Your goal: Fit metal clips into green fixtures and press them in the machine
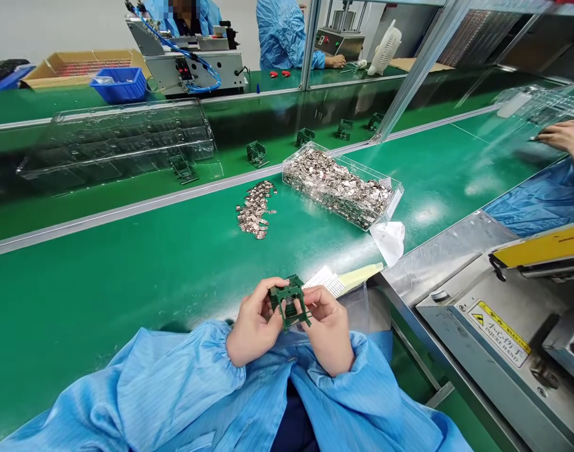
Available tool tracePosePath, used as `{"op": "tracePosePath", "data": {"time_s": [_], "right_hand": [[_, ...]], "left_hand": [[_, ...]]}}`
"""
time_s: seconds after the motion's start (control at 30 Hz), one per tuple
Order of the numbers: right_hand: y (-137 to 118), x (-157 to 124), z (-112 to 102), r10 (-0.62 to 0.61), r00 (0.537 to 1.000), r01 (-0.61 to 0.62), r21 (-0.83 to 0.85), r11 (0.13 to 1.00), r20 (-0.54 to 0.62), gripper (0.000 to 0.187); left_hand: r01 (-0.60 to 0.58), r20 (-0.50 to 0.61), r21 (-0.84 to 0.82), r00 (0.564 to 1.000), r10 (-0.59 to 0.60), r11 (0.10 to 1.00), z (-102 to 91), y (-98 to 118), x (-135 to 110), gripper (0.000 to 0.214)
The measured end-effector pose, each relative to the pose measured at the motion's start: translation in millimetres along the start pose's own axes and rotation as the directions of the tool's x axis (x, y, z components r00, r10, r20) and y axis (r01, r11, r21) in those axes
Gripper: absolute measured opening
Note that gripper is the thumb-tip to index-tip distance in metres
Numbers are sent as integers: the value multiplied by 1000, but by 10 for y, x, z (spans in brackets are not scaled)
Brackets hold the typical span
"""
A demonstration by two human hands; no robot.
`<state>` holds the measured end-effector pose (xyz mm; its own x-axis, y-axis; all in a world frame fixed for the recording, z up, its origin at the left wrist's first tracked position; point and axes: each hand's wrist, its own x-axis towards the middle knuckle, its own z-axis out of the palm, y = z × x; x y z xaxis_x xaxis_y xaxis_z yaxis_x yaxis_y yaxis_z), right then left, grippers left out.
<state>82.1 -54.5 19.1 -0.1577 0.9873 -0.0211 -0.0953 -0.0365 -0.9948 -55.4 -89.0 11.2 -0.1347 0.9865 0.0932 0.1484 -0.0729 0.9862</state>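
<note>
A small dark green open-framed plastic part (pixel 292 294) is held up close to my body. My left hand (pixel 255 326) grips its left side, with the thumb in front. From the right, my right hand (pixel 331 326) pinches the same frame with thumb and fingers. Whether a small metal piece sits in my fingers cannot be made out. Beyond my hands, a loose pile of small metal pieces (pixel 255 210) lies on the green table (pixel 103 270). Behind it to the right stands a clear plastic box (pixel 395 199) filled with similar metal pieces (pixel 336 182).
Several green frames (pixel 256 154) stand along the raised strip, near a clear tray (pixel 127 141). A white paper (pixel 389 242) lies by the box. At right are a metal machine (pixel 503 339) and a co-worker's hand (pixel 564 135). A metal post (pixel 423 69) slants behind the box.
</note>
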Motion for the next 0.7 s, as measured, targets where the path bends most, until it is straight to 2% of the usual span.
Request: {"op": "tracePosePath", "data": {"time_s": [0.2,0.4,0.53,0.7], "right_hand": [[8,-26,-12,-2,1000,3,26,1000,-22,21],[-7,-144,-120,-25,997,26,16,1000,-67,25],[47,-243,-367,17,998,-16,6,1000,-56,24],[299,-259,-746,106,976,-129,-115,985,-188,41]], "left_hand": [[-19,2,36,1000,19,999,20,21,-18,25],[-24,17,66,1000,23,998,149,101,-68,27],[40,69,-42,997,-37,998,261,129,-36,28],[136,43,-279,991,-129,951,421,162,264,48]]}}
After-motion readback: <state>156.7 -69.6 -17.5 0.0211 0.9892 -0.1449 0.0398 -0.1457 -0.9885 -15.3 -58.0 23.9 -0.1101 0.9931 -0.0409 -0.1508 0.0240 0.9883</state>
